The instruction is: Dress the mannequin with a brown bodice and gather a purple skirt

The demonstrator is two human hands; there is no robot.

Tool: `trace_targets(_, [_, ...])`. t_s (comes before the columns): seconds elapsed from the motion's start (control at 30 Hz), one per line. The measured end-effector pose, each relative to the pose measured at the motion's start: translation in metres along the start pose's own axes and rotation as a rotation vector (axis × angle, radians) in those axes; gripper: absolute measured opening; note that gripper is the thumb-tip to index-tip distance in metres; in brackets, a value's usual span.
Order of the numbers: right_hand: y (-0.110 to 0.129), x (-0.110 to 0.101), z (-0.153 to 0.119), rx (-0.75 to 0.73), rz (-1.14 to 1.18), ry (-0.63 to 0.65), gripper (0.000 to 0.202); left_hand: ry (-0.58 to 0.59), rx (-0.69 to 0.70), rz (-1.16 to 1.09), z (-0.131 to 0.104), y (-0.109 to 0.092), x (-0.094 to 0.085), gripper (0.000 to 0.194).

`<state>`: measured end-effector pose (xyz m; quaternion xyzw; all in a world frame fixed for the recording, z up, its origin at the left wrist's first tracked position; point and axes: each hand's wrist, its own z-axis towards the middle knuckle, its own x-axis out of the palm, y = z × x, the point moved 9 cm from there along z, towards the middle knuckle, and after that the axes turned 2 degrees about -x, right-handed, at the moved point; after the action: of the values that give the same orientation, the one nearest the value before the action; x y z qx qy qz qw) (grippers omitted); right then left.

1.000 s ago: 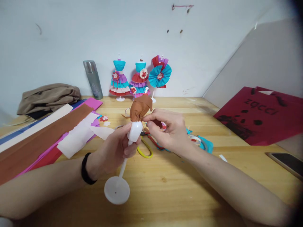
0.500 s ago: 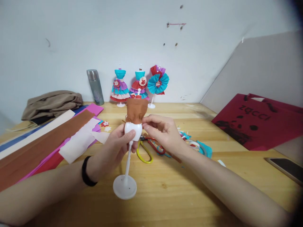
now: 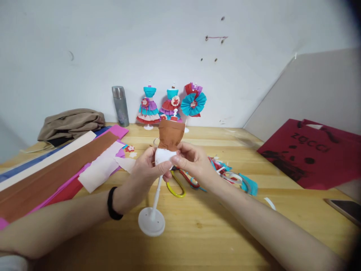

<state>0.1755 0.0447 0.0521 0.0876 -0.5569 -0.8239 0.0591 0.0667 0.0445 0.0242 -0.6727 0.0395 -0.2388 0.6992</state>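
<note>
A small white doll dress form (image 3: 163,157) on a stand with a round base (image 3: 151,222) is held tilted above the table. Brown crepe paper (image 3: 171,133) wraps its upper body and is gathered at the waist. My left hand (image 3: 148,165) is closed around the white hip part, thumb in front. At the right of the waist, my right hand (image 3: 191,160) pinches the form near the paper's lower edge; its fingertips behind are partly hidden. Scissors with yellow and red handles (image 3: 178,186) lie behind the form.
Brown, white, pink and blue paper strips (image 3: 64,169) cover the left side. Paper scraps (image 3: 231,177) lie right of the scissors. Several dressed forms (image 3: 148,105), a thermos (image 3: 120,107) and folded cloth (image 3: 72,124) stand behind. A red bag (image 3: 310,154) and a phone (image 3: 344,209) are at right.
My right hand has come closer against the form's waist and hip, near my left thumb. A brown strip end seen below my right wrist no longer shows. The whole view has shifted slightly.
</note>
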Motion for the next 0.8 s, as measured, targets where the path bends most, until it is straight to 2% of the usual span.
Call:
trace_targets(0.17, [-0.001,0.010,0.003,0.000,0.071,0.119,0.031,0.027,0.000,0.032,0.000,0.001,0.001,0.046])
trace_targets(0.4, [-0.011,0.006,0.004,0.044,0.101,0.086,0.035,0.117,-0.086,-0.177,0.005,0.004,0.006,0.039])
trace_targets(0.67, [-0.022,0.001,0.001,0.083,-0.024,0.038,0.027,0.193,-0.180,-0.231,0.010,0.012,0.007,0.039])
trace_targets(0.8, [-0.025,0.007,-0.001,0.098,-0.043,0.059,0.025,0.201,-0.272,-0.198,0.012,0.018,0.006,0.028])
